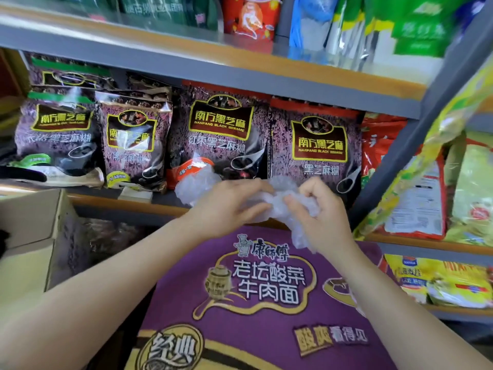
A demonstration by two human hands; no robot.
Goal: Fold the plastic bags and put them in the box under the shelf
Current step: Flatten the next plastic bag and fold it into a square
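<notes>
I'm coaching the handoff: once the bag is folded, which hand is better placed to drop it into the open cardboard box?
Probably the left hand: the open cardboard box sits on that side, lower left. The right hand would have to cross over. Both grip the plastic bag.

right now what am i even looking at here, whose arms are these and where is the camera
There is no machine here. The camera is worn on a person's head and looks forward and down, so the two bare arms are that person's own. This is the only picture. Both hands, the left hand and the right hand, grip a crumpled clear plastic bag between them. Below them lies a purple noodle carton. Behind is a shop shelf with dark sesame paste packets. An open cardboard box stands at the left.
</notes>
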